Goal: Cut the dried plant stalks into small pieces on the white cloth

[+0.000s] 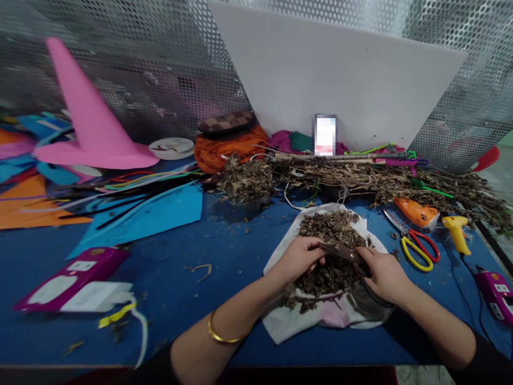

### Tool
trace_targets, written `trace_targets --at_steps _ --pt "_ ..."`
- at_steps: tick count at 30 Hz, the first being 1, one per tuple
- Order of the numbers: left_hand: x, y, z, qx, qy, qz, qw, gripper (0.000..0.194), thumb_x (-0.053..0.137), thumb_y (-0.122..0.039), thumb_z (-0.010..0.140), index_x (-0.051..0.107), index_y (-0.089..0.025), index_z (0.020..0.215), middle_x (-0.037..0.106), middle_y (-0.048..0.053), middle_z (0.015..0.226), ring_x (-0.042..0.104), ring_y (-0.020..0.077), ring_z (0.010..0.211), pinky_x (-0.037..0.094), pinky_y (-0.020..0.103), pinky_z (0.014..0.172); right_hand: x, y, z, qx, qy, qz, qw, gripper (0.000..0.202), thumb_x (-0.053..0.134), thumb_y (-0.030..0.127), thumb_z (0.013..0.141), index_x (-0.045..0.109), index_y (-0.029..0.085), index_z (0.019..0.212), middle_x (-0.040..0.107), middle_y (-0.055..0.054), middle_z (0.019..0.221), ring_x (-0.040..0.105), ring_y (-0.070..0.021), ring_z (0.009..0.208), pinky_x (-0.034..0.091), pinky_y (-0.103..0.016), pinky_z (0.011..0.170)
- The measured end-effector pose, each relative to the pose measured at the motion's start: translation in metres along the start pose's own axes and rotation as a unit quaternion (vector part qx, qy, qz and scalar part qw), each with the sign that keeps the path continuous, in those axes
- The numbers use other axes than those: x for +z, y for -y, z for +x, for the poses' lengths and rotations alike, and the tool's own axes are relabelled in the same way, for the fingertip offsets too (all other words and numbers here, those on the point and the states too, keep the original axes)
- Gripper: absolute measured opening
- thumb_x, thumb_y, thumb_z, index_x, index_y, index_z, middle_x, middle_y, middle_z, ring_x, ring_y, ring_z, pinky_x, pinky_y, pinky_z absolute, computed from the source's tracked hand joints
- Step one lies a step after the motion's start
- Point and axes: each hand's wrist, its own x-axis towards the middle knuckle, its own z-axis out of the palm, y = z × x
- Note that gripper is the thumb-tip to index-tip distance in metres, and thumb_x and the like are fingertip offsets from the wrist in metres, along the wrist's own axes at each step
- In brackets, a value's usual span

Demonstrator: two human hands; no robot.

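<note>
My right hand (pixel 382 275) grips a pair of dark-handled scissors (pixel 340 251), with the blades pointing left over a heap of crumbled dried leaves (pixel 326 224). At the blade tips, my left hand (pixel 300 259) has its fingers pinched together. Whatever lies between those fingers is too small to make out. The leaf heap rests on a white cloth (pixel 276 331) with a faint purple stain, spread on a blue table (pixel 224 315). Part of the scissors' handles is hidden by my right hand.
Dried plant stalks (pixel 352 179) lie along the back. Right stand red-and-yellow scissors (pixel 419 250), an orange packet (pixel 417 213) and a yellow glue gun (pixel 457 235). Left are a pink cone hat (pixel 86 123), blue sheet (pixel 160 211) and purple power strip (pixel 76 275). A phone (pixel 325 136) leans behind.
</note>
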Motion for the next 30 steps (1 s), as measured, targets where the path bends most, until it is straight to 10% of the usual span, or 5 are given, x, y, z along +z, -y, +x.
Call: trace_targets --at_steps 30 --pt "-0.0014 -0.0033 -0.0001 -0.021 0.012 -0.002 1.000 0.017 0.052 -0.026 0.070 0.062 -0.012 0.073 0.049 -0.005 0.052 0.033 0.0026 0.036 0.023 0.016 0.035 0.0029 -0.0031 0.0008 -0.005 -0.005 0.006 1.000 0.029 0.046 0.023 0.081 0.047 0.020 0.110 0.060 -0.005 0.093 0.056 -0.0168 0.082 0.034 -0.023 0.064"
